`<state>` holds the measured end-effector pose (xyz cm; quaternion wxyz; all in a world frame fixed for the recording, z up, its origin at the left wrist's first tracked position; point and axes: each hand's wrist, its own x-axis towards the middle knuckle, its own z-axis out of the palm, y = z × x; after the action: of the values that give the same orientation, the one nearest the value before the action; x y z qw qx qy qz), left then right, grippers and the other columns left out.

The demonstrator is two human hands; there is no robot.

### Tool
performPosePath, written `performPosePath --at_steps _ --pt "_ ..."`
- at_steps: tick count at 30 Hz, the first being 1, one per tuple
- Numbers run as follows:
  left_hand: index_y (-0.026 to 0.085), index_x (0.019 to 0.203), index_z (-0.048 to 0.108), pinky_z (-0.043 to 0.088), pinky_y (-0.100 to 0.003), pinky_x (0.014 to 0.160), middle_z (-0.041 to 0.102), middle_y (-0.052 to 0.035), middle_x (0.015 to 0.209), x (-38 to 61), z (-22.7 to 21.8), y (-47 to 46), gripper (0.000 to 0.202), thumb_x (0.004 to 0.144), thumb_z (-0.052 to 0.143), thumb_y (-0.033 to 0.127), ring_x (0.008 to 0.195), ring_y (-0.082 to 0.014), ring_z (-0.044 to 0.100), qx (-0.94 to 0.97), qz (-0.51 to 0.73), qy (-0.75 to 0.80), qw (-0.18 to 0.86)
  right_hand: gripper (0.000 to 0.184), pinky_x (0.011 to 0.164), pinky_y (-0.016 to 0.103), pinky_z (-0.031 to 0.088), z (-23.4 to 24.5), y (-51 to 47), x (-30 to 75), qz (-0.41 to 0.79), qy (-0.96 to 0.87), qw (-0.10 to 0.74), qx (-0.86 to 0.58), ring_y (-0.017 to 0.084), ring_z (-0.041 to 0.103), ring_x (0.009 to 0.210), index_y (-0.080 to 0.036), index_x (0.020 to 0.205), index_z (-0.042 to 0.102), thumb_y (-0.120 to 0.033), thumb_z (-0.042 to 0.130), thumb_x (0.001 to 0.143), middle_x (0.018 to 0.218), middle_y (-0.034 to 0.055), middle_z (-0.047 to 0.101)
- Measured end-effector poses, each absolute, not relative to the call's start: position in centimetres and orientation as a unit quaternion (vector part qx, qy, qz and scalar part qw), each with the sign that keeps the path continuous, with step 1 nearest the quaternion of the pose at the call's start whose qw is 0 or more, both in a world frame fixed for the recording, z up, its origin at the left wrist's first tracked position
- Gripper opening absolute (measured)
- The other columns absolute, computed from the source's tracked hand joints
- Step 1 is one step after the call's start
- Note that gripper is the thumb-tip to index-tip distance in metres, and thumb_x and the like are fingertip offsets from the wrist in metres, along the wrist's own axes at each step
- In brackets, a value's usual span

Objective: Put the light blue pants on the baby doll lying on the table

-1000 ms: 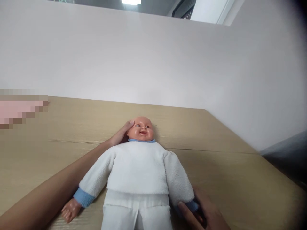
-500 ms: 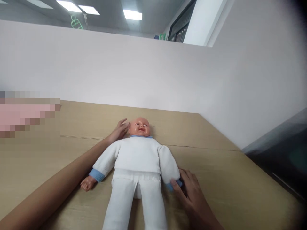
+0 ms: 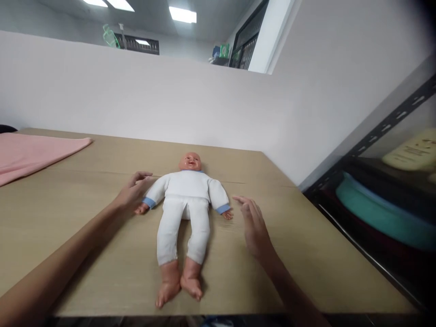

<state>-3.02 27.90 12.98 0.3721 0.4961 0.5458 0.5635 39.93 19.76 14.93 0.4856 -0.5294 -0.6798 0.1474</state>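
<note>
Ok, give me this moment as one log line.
left hand: open, close beside doll | right hand: open, apart from doll | doll: face up, dressed, on table | pink cloth: far left of table

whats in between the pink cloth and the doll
In the head view, the left hand, close beside the doll, comes between it and the pink cloth; bare tabletop shows between cloth and hand.

A pink cloth lies on the left side of the brown table, a pale wall rises behind it below lit ceiling lamps, and on the right a black rack holds a teal tub and a blurred yellow thing.
</note>
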Motion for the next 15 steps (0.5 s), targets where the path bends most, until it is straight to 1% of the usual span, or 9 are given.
performPosePath --at_steps 2,4,5,6,7,8,10,12,15 --pt "0.024 0.116 0.081 0.053 -0.045 0.114 0.077 -0.0079 0.134 -2.7 14.8 23.4 0.057 0.086 0.088 0.072 0.13 -0.035 0.067 0.514 0.548 0.572 0.329 0.045 0.111 0.053 0.058 14.3 14.7 40.2 0.107 -0.708 0.523 -0.462 0.03 0.073 0.126 -0.027 0.129 0.075 -0.045 0.035 0.123 0.128 0.0113 0.08" --pt "0.026 0.123 0.078 0.054 -0.048 0.116 0.077 -0.0078 0.136 -1.2 15.9 18.0 0.048 0.104 0.07 0.069 0.13 -0.0341 0.069 0.574 0.515 0.59 0.239 0.039 0.089 0.044 0.064 11.7 9.2 40.9 0.039 -0.731 0.554 -0.397 0.027 0.077 0.098 -0.028 0.116 0.075 -0.039 0.037 0.123 0.104 0.0068 0.08" --pt "0.026 0.124 0.076 0.054 -0.048 0.116 0.078 -0.0078 0.134 -0.1 15.8 15.0 0.042 0.109 0.066 0.064 0.129 -0.0332 0.07 0.588 0.523 0.583 0.202 0.042 0.075 0.041 0.062 9.7 6.6 41.4 -0.008 -0.742 0.576 -0.344 0.025 0.074 0.08 -0.029 0.105 0.073 -0.036 0.036 0.122 0.087 0.0037 0.077" --pt "0.026 0.123 0.074 0.054 -0.047 0.115 0.078 -0.0073 0.131 1.4 15.3 12.1 0.033 0.112 0.066 0.055 0.128 -0.0318 0.071 0.591 0.546 0.57 0.166 0.042 0.07 0.041 0.061 7.3 4.3 42.0 -0.019 -0.766 0.556 -0.322 0.024 0.072 0.07 -0.029 0.103 0.073 -0.037 0.037 0.122 0.08 0.0023 0.075" --pt "0.027 0.123 0.073 0.055 -0.046 0.113 0.077 -0.0063 0.126 2.9 14.5 9.2 0.022 0.114 0.065 0.045 0.125 -0.0297 0.071 0.597 0.575 0.543 0.132 0.037 0.071 0.044 0.064 4.9 2.3 42.6 0.007 -0.796 0.502 -0.338 0.026 0.074 0.071 -0.031 0.108 0.075 -0.041 0.042 0.121 0.083 0.0028 0.078" --pt "0.028 0.125 0.071 0.056 -0.043 0.109 0.076 -0.0051 0.121 4.5 13.3 6.6 0.014 0.114 0.065 0.033 0.119 -0.0271 0.072 0.606 0.607 0.502 0.108 0.034 0.066 0.042 0.063 2.4 0.6 43.2 0.027 -0.803 0.493 -0.332 0.026 0.074 0.067 -0.032 0.109 0.077 -0.046 0.048 0.118 0.081 0.0021 0.078" --pt "0.029 0.121 0.068 0.061 -0.038 0.095 0.074 -0.0024 0.1 7.5 10.6 2.5 0.02 0.111 0.059 0.015 0.098 -0.0231 0.072 0.68 0.631 0.365 0.085 0.027 0.069 0.042 0.066 -1.9 -1.5 44.4 0.073 -0.754 0.503 -0.416 0.027 0.078 0.072 -0.033 0.107 0.078 -0.04 0.054 0.115 0.086 0.0022 0.081" --pt "0.029 0.12 0.072 0.063 -0.037 0.093 0.079 -0.0035 0.099 9.8 8.2 -0.1 0.026 0.11 0.055 0.012 0.092 -0.0225 0.073 0.825 0.482 0.263 0.13 0.019 0.08 0.047 0.068 -5.0 -2.2 45.3 0.12 -0.674 0.501 -0.529 0.031 0.081 0.088 -0.029 0.115 0.08 -0.039 0.065 0.11 0.098 0.0073 0.084" --pt "0.033 0.133 0.075 0.063 -0.039 0.112 0.082 -0.0054 0.133 12.0 5.5 -1.3 0.024 0.112 0.065 0.025 0.122 -0.0251 0.077 0.881 0.245 0.279 0.295 0.052 0.108 0.058 0.062 -7.7 -1.3 46.5 0.281 -0.461 0.521 -0.661 0.041 0.077 0.119 -0.024 0.114 0.082 -0.071 0.079 0.093 0.116 0.0151 0.083"
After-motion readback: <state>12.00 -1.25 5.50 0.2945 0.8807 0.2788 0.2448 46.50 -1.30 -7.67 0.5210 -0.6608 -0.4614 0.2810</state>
